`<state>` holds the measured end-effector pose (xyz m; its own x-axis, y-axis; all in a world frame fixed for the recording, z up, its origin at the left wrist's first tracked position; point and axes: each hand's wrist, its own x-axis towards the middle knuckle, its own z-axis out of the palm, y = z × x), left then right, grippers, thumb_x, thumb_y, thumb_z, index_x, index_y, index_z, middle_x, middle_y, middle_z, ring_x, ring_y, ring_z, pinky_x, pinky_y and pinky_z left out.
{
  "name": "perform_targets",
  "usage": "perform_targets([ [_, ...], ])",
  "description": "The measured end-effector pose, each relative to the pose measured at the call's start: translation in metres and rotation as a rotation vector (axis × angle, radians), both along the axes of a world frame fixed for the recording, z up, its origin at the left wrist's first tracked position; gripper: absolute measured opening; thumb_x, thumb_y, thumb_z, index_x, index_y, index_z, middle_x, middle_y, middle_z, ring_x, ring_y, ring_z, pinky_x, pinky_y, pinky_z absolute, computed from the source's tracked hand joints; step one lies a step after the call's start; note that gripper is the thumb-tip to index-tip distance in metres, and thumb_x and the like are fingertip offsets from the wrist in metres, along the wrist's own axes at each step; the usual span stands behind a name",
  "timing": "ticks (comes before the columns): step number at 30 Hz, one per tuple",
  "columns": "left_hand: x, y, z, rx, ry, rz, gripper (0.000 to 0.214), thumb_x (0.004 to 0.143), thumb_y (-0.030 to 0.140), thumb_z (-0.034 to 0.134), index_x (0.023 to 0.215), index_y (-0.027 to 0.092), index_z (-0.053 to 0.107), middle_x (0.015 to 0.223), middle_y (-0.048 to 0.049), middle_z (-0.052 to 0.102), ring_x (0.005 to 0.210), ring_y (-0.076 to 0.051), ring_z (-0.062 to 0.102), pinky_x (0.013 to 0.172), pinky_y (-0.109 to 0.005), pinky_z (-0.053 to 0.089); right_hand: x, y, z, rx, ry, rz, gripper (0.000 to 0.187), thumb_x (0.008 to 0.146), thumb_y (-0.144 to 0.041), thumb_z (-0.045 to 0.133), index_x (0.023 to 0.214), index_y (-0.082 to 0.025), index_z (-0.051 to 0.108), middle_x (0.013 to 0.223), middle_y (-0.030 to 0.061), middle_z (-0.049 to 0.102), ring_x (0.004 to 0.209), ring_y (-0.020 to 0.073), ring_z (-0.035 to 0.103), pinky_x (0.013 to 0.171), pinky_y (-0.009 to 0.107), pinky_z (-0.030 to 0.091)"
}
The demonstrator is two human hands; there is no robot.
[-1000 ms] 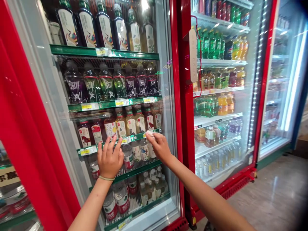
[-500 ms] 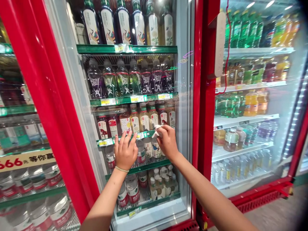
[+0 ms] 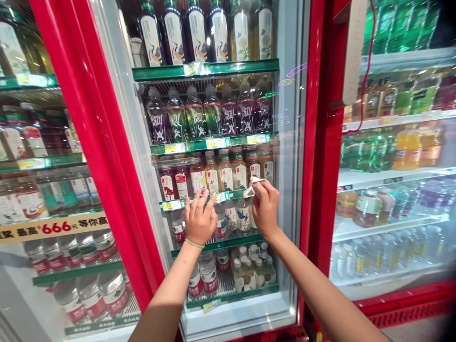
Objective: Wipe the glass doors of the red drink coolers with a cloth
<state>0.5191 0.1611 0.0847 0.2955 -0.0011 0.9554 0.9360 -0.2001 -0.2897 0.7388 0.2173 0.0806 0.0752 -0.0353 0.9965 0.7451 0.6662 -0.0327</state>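
In the head view my left hand rests with its fingers spread against the glass door of a red-framed drinks cooler; nothing is in it. It wears a thin pale band at the wrist. To its right, at about the same height, my right hand is closed on a crumpled white tissue, pressed up to the same glass. Behind the door, close to both hands, stand tea bottles on a green-edged shelf.
A red door frame runs on the left, with another bottle-filled cooler beyond it. On the right stands a further lit cooler with green bottles. A white vertical handle and a red cord are on the upper right.
The view has turned to the left, so the coolers appear farther right. My right hand with the tissue has slid slightly right over the glass. My left hand stays nearly in place.
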Motion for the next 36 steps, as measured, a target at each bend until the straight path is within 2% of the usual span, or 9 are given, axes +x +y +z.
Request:
perform_targets([
  [5,-0.011,-0.012,0.004,-0.084,0.049,-0.008,0.046,0.094,0.015,0.060,0.140,0.019,0.062,0.143,-0.0128,0.064,0.145,-0.027,0.050,0.127,-0.049,0.030,0.008,-0.002,-0.030,0.040,-0.225,-0.009,0.060,0.095,-0.002,0.047,0.150,-0.027,0.047,0.135,0.0128,0.061,0.135,0.0280,0.054,0.110,0.047,0.049],
  [9,-0.020,-0.032,0.012,-0.169,0.006,0.061,0.047,0.096,0.022,0.063,0.142,0.024,0.061,0.148,-0.0116,0.060,0.144,-0.028,0.051,0.124,-0.050,0.035,-0.013,-0.007,-0.010,-0.025,-0.121,0.044,0.056,0.097,-0.009,0.049,0.150,-0.024,0.046,0.142,0.0160,0.057,0.141,0.0319,0.048,0.114,0.055,0.045],
  [11,-0.026,-0.043,0.013,-0.205,-0.058,0.126,0.046,0.097,0.024,0.062,0.142,0.025,0.060,0.149,-0.0111,0.059,0.142,-0.030,0.052,0.125,-0.054,0.033,-0.032,-0.013,-0.001,-0.003,-0.184,0.067,0.053,0.096,-0.012,0.053,0.148,-0.021,0.048,0.141,0.0163,0.058,0.140,0.0321,0.048,0.115,0.054,0.044],
  [15,-0.048,-0.061,0.009,-0.231,-0.142,0.212,0.046,0.096,0.026,0.063,0.142,0.024,0.061,0.149,-0.0125,0.058,0.141,-0.032,0.051,0.120,-0.054,0.039,-0.058,-0.021,-0.008,0.099,-0.392,0.065,0.041,0.096,-0.011,0.057,0.136,-0.022,0.057,0.123,0.0108,0.069,0.124,0.0267,0.058,0.107,0.044,0.047],
  [21,-0.070,-0.069,0.011,-0.242,-0.194,0.244,0.047,0.096,0.028,0.065,0.142,0.026,0.061,0.145,-0.0142,0.059,0.135,-0.033,0.054,0.110,-0.050,0.049,-0.074,-0.024,0.001,-0.038,-0.077,0.082,0.039,0.095,-0.017,0.056,0.133,-0.022,0.053,0.120,0.0121,0.065,0.111,0.0276,0.059,0.093,0.043,0.047],
  [24,-0.072,-0.071,0.013,-0.251,-0.186,0.257,0.047,0.096,0.028,0.065,0.143,0.026,0.060,0.146,-0.0136,0.059,0.134,-0.033,0.054,0.110,-0.050,0.049,-0.089,-0.031,0.005,-0.028,-0.190,0.081,0.040,0.093,-0.015,0.054,0.133,-0.022,0.052,0.119,0.0123,0.064,0.110,0.0277,0.059,0.094,0.043,0.046],
  [28,-0.079,-0.078,0.005,-0.296,-0.160,0.267,0.051,0.096,0.024,0.063,0.147,0.027,0.056,0.147,-0.0128,0.058,0.134,-0.033,0.054,0.109,-0.049,0.049,-0.084,-0.031,-0.007,0.035,-0.421,0.059,0.038,0.091,-0.016,0.058,0.129,-0.019,0.056,0.112,0.0122,0.065,0.102,0.0266,0.058,0.088,0.039,0.047],
  [33,-0.081,-0.079,-0.007,-0.302,-0.148,0.270,0.055,0.095,0.024,0.064,0.149,0.024,0.054,0.149,-0.0154,0.055,0.136,-0.035,0.050,0.110,-0.052,0.048,-0.077,-0.028,0.003,-0.068,-0.081,0.041,0.038,0.088,-0.013,0.059,0.125,-0.021,0.057,0.110,0.0109,0.062,0.104,0.0279,0.056,0.090,0.042,0.046],
  [36,-0.075,-0.076,-0.007,-0.282,-0.184,0.261,0.053,0.094,0.027,0.066,0.146,0.023,0.058,0.146,-0.0176,0.054,0.136,-0.038,0.048,0.111,-0.055,0.047,-0.085,-0.033,0.003,-0.077,-0.225,0.079,0.040,0.089,-0.013,0.058,0.128,-0.021,0.057,0.112,0.0112,0.063,0.104,0.0270,0.057,0.090,0.041,0.047],
])
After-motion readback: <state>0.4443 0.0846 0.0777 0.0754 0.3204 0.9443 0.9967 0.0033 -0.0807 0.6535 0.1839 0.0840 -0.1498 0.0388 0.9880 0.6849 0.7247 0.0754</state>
